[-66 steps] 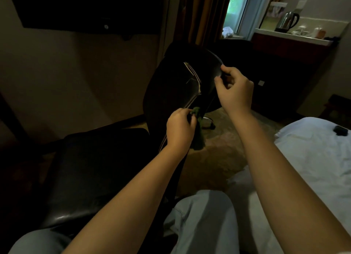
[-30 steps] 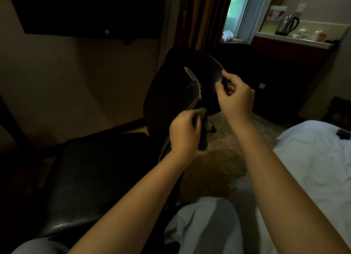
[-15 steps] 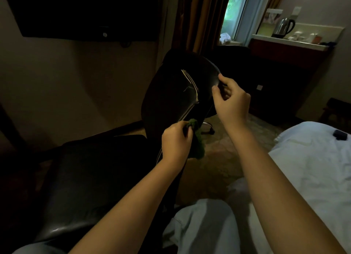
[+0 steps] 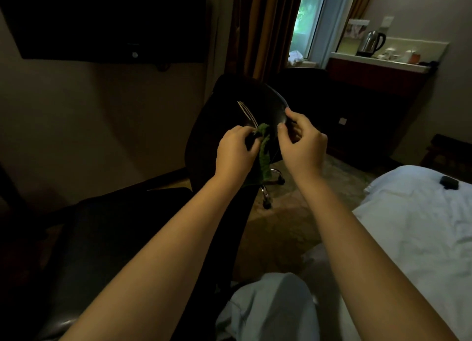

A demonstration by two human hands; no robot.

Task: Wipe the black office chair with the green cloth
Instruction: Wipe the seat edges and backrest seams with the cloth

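The black office chair (image 4: 217, 116) stands in front of me, its backrest turned edge-on and its dark seat (image 4: 107, 228) at lower left. My left hand (image 4: 236, 153) grips the green cloth (image 4: 264, 154) and holds it against the rear edge of the backrest; the cloth hangs down below my fingers. My right hand (image 4: 301, 141) pinches the upper right rim of the backrest between thumb and fingers. The chair's wheeled chrome base (image 4: 272, 185) shows below the cloth.
A bed with a white sheet (image 4: 413, 225) lies at right, with a small black object (image 4: 449, 182) on it. A dark cabinet (image 4: 375, 105) with a kettle (image 4: 373, 42) stands at the back right. A wall-mounted TV (image 4: 107, 21) hangs at upper left. Curtains (image 4: 265, 29) flank the window.
My left hand has slid the cloth up along the backrest edge, closer to my right hand. My right hand keeps its hold on the rim.
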